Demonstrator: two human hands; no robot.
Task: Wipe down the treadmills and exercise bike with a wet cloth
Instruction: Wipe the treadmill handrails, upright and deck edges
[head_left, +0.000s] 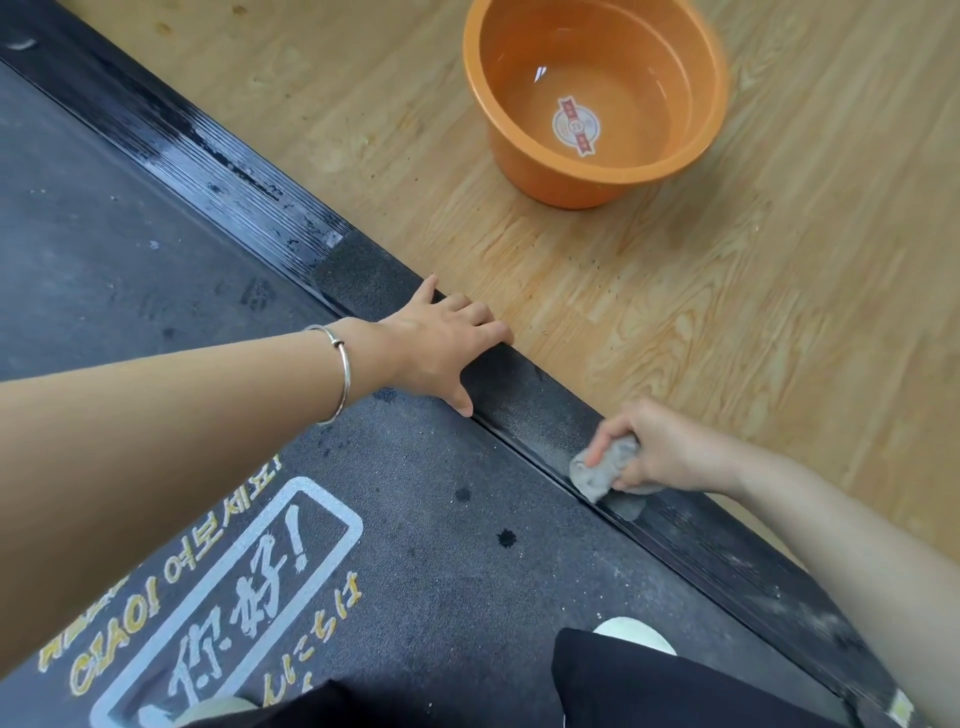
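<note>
Crouched on a treadmill (130, 234), a person works a grey cloth (597, 467) along its right-hand side rail (540, 405). The right hand (665, 452) grips the bunched cloth, fingers curled round it. It presses the cloth onto the rail at the seam where rail meets belt (415, 519). The left hand (441, 348), a thin bracelet (340, 374) on its wrist, lies flat on the same rail a little farther off, fingers spread. It holds nothing and is apparently bracing the body. The hands are apart, with bare rail between them. An orange basin (545, 176) holding water stands on the wood floor (753, 286) at far right, well apart from the rail.

The rail's far-left part shines dark and wet, while its near-right part (753, 587) looks grey with dust, so the job appears partly done. Done well, this stroke likely calls for firm, even pressure and overlapping passes. They should run along the rail's ribs, with an edge of cloth pushed into the seam. Opening out the wad would probably cover the full width. The left hand rests on a stretch that looks unwiped and would have to shift for that patch to be reached. Dark drops (506, 538) on the belt suggest the cloth wants harder wringing.
</note>
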